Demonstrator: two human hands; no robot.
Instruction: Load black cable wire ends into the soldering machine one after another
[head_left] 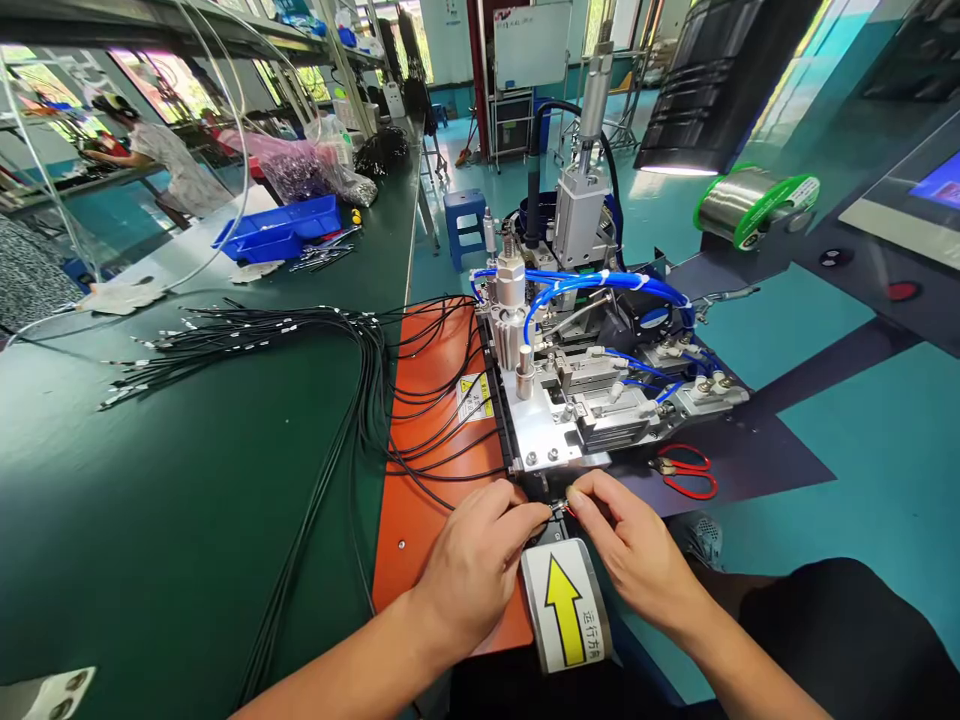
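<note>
At the front edge of the machine (540, 425), both hands work close together. My left hand (476, 555) is closed, thumb and forefinger pinching a black cable near its end. A small metallic cable end (558, 507) shows between the two hands, with a bit of red beside it. My right hand (637, 550) is closed too, its thumb and forefinger pinched at the fine wires of that end; the fingers partly hide them. Just below lies a plate with a yellow arrow (564, 610). Several black cables (364, 370) run from the green table onto the orange board (427, 400) and along the machine's left side.
Red-handled scissors (688, 472) lie right of the machine. A solder wire spool (757, 207) and a black lamp (705, 90) hang at the upper right. Blue bins (281, 228) stand on the green table (187, 520). A person (161, 160) sits at the far left.
</note>
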